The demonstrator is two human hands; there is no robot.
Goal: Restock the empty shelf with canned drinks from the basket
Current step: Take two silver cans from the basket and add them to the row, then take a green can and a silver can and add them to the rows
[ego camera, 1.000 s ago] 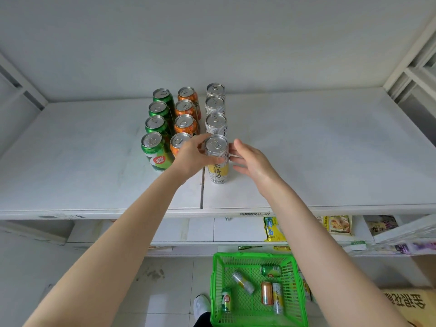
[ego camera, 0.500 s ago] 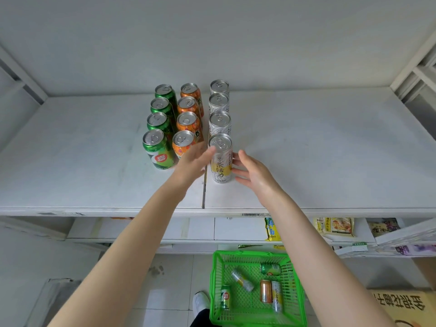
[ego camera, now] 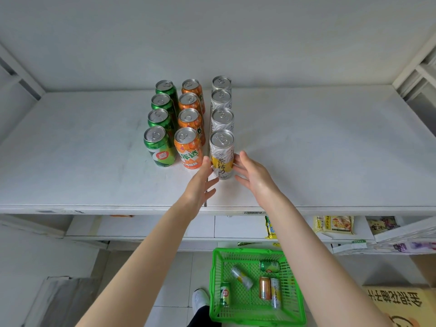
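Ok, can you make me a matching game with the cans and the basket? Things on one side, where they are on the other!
Things:
1. green cans
2. orange cans
3. silver and yellow cans
4. green basket

Places:
A. down on the floor, with loose cans lying in it
B. middle row on the shelf
C. left row on the shelf
D. right row, front can between the left hand and right hand

Pairs: 1-C, 2-B, 3-D, 4-A
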